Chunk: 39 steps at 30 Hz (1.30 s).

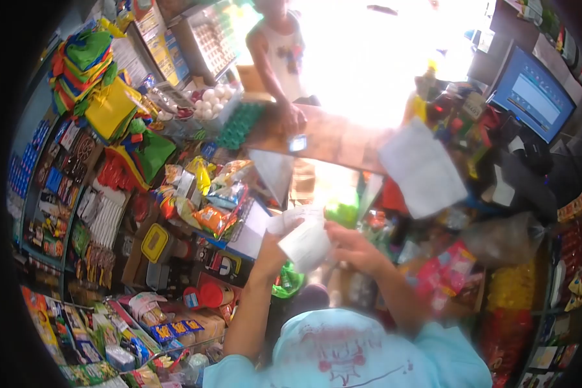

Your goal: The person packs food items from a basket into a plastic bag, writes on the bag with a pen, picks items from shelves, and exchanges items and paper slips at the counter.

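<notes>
White sheets of paper [306,247], folded or layered and with faint writing near the top, are held up in front of my chest. My left hand [279,240] is closed around their left side, its fingers partly hidden behind the paper. My right hand [357,251] is at the paper's right edge with the fingers apart; whether the fingertips touch it is hard to tell. Below the papers, a bright green plastic bag [288,283] shows between my arms.
Ahead is a wooden counter [343,137], where another person's hand [293,119] rests by a small phone-like device [297,143]. A large white sheet [423,168] lies at right, near a monitor [533,94]. Snack packs [213,218] and eggs [212,102] stand left.
</notes>
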{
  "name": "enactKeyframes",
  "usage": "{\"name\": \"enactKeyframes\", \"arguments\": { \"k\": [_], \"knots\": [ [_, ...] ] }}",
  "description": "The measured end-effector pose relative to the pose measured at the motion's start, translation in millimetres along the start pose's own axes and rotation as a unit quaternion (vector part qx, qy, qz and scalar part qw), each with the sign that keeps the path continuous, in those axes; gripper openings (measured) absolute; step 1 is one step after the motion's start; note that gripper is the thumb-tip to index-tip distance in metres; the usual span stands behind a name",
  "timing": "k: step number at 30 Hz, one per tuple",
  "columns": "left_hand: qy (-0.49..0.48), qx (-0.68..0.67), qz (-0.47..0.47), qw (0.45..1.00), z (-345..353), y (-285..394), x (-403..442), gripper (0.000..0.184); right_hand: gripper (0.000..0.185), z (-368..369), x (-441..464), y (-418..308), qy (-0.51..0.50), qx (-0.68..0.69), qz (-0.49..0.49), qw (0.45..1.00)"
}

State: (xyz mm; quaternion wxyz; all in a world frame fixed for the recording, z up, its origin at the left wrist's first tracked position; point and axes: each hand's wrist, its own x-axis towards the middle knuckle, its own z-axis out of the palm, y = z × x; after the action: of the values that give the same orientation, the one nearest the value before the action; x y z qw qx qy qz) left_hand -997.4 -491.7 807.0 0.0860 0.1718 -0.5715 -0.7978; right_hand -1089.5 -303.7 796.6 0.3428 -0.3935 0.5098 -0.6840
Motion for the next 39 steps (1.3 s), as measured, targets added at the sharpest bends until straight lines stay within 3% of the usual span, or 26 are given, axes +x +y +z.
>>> {"name": "enactKeyframes", "arguments": {
  "k": [2,5,8,9,10,11,12,14,17,21,22,25,26,29,30,33,34,38,39],
  "knots": [
    [-0.034,-0.006,0.005,0.999,10,6,25,0.026,0.020,-18,14,-3,0.008,-0.161,-0.028,0.987],
    [-0.068,-0.014,0.050,0.996,15,8,70,0.027,0.020,-38,34,-10,0.107,-0.182,-0.015,0.977],
    [-0.103,0.044,0.105,0.988,10,0,124,0.029,0.016,-72,59,-8,0.144,-0.145,0.042,0.978],
    [-0.113,0.066,0.134,0.982,9,-3,143,0.029,0.016,-78,70,-5,0.190,-0.047,0.033,0.980],
    [-0.128,0.126,0.050,0.982,-9,-5,165,0.027,0.015,-86,82,-1,0.233,0.050,0.022,0.971],
    [-0.135,0.145,0.056,0.979,-8,10,180,0.025,0.015,-96,95,6,0.273,0.146,0.011,0.951],
    [-0.141,0.163,0.059,0.975,-3,36,193,0.023,0.022,-120,104,17,0.224,0.248,-0.050,0.941],
    [-0.150,0.180,0.054,0.971,-4,63,227,0.019,0.027,-127,139,-6,0.267,0.261,-0.075,0.925],
    [-0.162,0.312,0.255,0.901,0,92,274,0.019,0.034,-146,185,-27,0.294,0.253,-0.119,0.914],
    [-0.135,0.493,0.371,0.775,-3,86,347,0.027,0.035,-176,226,-24,0.332,0.227,-0.118,0.908],
    [-0.141,0.518,0.348,0.769,-1,89,361,0.037,0.034,-185,234,-19,0.334,0.218,-0.117,0.909],
    [-0.148,0.518,0.306,0.785,-10,88,404,0.045,0.033,-210,259,-2,0.340,0.212,-0.099,0.911],
    [-0.157,0.483,0.331,0.795,-22,74,426,0.053,0.033,-217,267,3,0.340,0.214,-0.092,0.911],
    [-0.245,0.439,0.212,0.838,-28,100,449,0.059,0.032,-232,289,11,0.349,0.225,-0.073,0.907],
    [-0.245,0.424,0.252,0.834,-32,101,455,0.052,0.031,-236,296,12,0.364,0.228,-0.067,0.900],
    [-0.220,0.375,0.139,0.890,-37,105,484,0.041,0.030,-252,318,11,0.373,0.236,-0.065,0.895],
    [-0.214,0.350,0.179,0.894,-40,99,498,0.034,0.029,-258,325,10,0.369,0.238,-0.066,0.896],
    [-0.200,0.273,0.156,0.928,-35,106,533,0.030,0.021,-268,362,6,0.369,0.161,-0.074,0.912],
    [-0.189,0.315,0.191,0.910,-32,108,538,0.029,0.019,-269,371,4,0.373,0.132,-0.071,0.916]
  ]
}}
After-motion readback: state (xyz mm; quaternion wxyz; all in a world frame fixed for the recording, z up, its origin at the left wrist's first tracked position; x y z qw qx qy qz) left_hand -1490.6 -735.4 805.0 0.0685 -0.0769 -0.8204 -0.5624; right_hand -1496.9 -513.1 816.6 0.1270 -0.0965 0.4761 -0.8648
